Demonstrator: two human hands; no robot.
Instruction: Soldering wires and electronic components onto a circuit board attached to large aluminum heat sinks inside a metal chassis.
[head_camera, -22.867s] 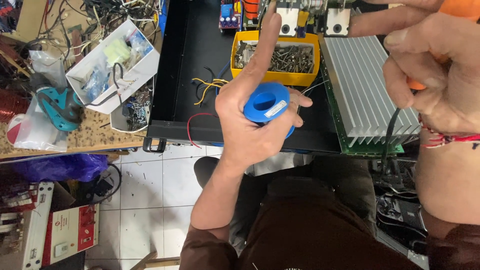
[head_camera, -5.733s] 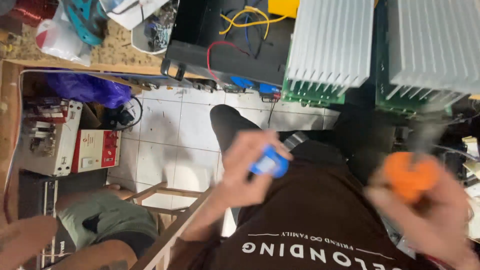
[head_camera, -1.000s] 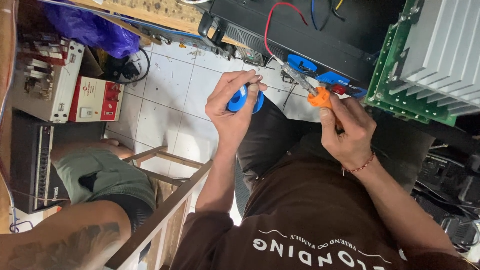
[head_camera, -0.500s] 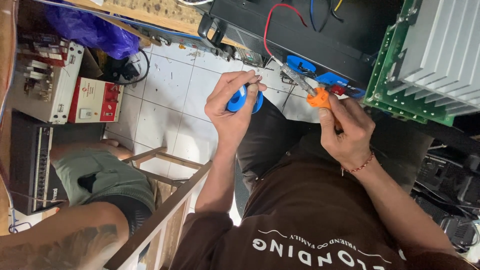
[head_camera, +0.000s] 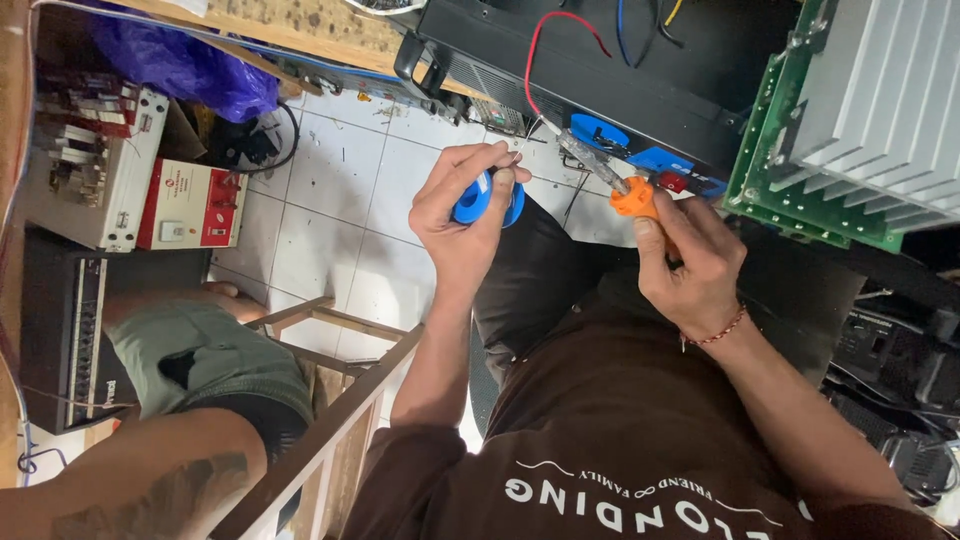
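Soldering looks under way: just below the black amplifier chassis (head_camera: 600, 70), the left hand (head_camera: 470, 215) closes around a blue solder spool (head_camera: 487, 200) while the right hand (head_camera: 690, 265) grips an orange-handled soldering iron (head_camera: 612, 185), whose tip next needs solder fed steadily at the red wire (head_camera: 545, 50).

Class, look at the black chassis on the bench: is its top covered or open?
Open. The black chassis has no cover: red, blue and yellow wires show inside, and the red one trails out over its edge.

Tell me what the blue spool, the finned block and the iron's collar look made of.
Blue spool: glossy plastic, judging by its smooth moulded rim. Finned block: bare metal, probably aluminium, matte grey ribs. Soldering iron's orange collar: plastic or rubber, matte; hard to tell.
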